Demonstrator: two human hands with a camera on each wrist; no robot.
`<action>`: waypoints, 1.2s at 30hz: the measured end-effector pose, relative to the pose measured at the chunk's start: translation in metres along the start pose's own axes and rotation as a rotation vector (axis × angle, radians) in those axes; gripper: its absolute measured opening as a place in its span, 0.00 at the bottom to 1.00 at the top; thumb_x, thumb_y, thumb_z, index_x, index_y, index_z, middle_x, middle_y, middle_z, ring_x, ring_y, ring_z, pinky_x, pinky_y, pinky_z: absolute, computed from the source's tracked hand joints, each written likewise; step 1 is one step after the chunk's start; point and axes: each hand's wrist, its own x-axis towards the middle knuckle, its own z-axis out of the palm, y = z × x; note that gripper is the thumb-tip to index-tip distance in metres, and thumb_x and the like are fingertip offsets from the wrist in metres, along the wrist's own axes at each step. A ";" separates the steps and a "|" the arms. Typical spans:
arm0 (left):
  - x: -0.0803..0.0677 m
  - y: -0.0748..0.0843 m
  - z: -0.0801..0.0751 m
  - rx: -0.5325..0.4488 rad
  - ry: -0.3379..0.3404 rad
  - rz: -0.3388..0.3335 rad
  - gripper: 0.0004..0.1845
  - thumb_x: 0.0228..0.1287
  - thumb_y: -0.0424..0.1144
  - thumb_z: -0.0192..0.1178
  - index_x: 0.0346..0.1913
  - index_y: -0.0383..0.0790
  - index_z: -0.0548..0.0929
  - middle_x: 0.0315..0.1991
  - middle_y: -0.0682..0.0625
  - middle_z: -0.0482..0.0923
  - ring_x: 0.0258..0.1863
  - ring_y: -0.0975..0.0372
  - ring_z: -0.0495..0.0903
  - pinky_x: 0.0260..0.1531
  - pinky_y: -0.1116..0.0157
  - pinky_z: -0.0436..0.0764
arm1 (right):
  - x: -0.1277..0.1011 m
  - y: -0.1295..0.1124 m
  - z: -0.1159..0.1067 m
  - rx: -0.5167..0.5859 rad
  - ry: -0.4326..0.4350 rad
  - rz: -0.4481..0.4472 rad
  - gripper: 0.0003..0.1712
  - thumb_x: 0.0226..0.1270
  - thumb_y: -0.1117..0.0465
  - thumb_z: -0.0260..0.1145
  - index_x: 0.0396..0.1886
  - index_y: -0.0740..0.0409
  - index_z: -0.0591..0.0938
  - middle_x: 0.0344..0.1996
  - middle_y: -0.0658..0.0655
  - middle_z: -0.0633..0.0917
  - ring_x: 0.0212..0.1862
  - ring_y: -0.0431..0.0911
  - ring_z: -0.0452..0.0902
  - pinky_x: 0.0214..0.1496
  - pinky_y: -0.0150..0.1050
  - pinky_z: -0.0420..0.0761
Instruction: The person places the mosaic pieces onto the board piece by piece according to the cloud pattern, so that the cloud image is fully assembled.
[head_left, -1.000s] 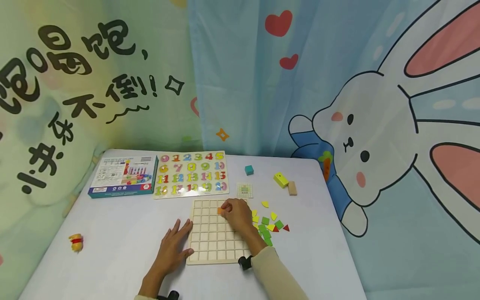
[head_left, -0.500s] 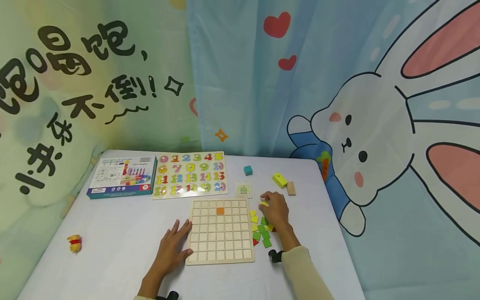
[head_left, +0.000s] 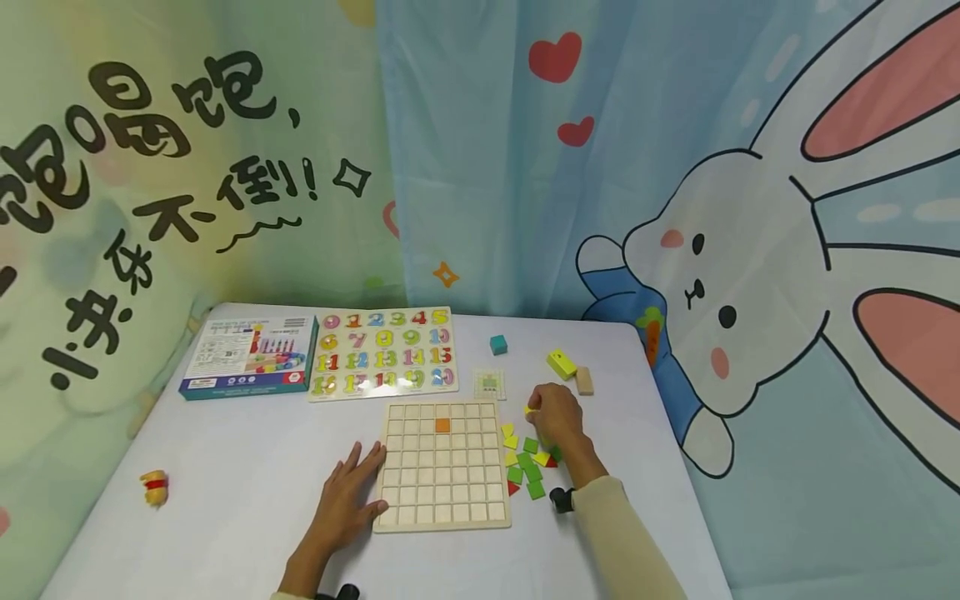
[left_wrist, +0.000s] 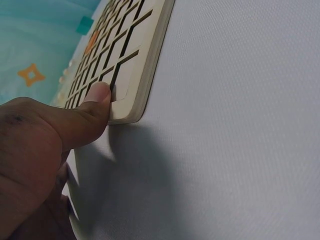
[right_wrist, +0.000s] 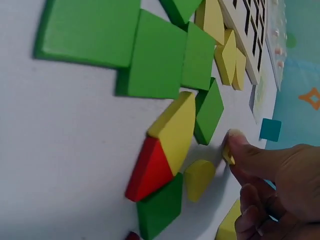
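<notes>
Grid board, loose tiles, two hands at work.
Grid board [head_left: 442, 465] lies flat on table [head_left: 225, 467], steadied by left hand [head_left: 347, 498], fingers straight, thumb on its corner; right hand [head_left: 553, 412] pinches small yellow tile [right_wrist: 228, 154] just right of board, beside green tiles [head_left: 530, 467].

The grid board [head_left: 442, 465] is pale, matt wood. Beside it, the tiles [right_wrist: 155, 60] look like painted wood, and the tablecloth [left_wrist: 240, 125] is finely woven.
</notes>
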 end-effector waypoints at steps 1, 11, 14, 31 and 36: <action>0.000 0.000 0.000 0.002 0.000 0.000 0.48 0.54 0.35 0.80 0.80 0.43 0.70 0.82 0.44 0.64 0.84 0.36 0.54 0.79 0.29 0.54 | 0.001 -0.001 -0.001 -0.005 -0.014 0.001 0.10 0.63 0.63 0.80 0.38 0.52 0.86 0.36 0.54 0.83 0.42 0.50 0.77 0.46 0.44 0.80; 0.000 -0.002 0.003 -0.004 -0.001 0.003 0.49 0.54 0.36 0.79 0.80 0.44 0.70 0.82 0.44 0.64 0.84 0.36 0.54 0.80 0.29 0.53 | -0.003 -0.007 -0.007 -0.071 -0.048 -0.078 0.13 0.61 0.60 0.82 0.35 0.49 0.83 0.29 0.52 0.80 0.36 0.48 0.75 0.38 0.41 0.73; 0.000 -0.002 0.003 0.001 0.002 0.002 0.49 0.54 0.36 0.79 0.80 0.44 0.70 0.82 0.44 0.64 0.84 0.37 0.54 0.80 0.29 0.54 | -0.009 -0.011 -0.004 0.014 0.014 -0.129 0.14 0.62 0.59 0.81 0.34 0.50 0.81 0.28 0.51 0.80 0.34 0.46 0.75 0.35 0.39 0.71; -0.001 -0.001 0.002 -0.005 0.015 0.016 0.48 0.54 0.34 0.80 0.79 0.42 0.70 0.82 0.43 0.65 0.84 0.36 0.54 0.79 0.29 0.54 | -0.041 -0.056 0.048 0.334 0.035 -0.261 0.06 0.71 0.57 0.74 0.40 0.48 0.83 0.35 0.48 0.87 0.36 0.40 0.82 0.38 0.39 0.78; 0.000 -0.002 0.002 -0.001 0.018 0.014 0.48 0.54 0.34 0.79 0.80 0.42 0.70 0.82 0.43 0.65 0.84 0.36 0.54 0.79 0.29 0.54 | -0.042 -0.068 0.062 0.330 0.062 -0.211 0.07 0.70 0.56 0.76 0.36 0.49 0.84 0.33 0.49 0.88 0.35 0.42 0.82 0.36 0.38 0.79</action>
